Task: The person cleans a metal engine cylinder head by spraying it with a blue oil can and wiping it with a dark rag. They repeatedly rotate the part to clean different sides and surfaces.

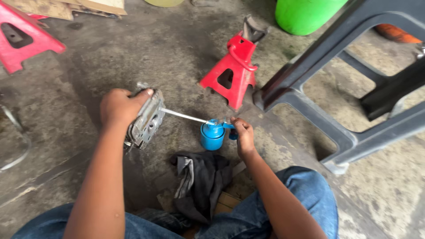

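**Oil can spout set against a metal engine part on a workshop floor**

At far left, part of a red jack stand (22, 37) lies near the frame edge on the stained concrete floor (66, 115). The left hand (118, 106) is clenched over the top of a grey metal engine part (146, 121), fingers curled over its upper edge; the part stands tilted on the floor with its ported face towards the right. A thin metal spout (183, 116) runs from that face down to a blue oil can (212, 135), which stands upright on the floor between the two hands. The right hand (242, 137) grasps the can's blue lever handle (230, 128), fingers closed around it. Below the can, a dark rag (201, 181) lies crumpled between the person's knees in blue jeans (292, 208). Behind the can stands a second red jack stand (233, 71), upright. At right, the dark plastic chair (336, 66) rises over the floor, with a green container (305, 15) beyond it at the top edge.
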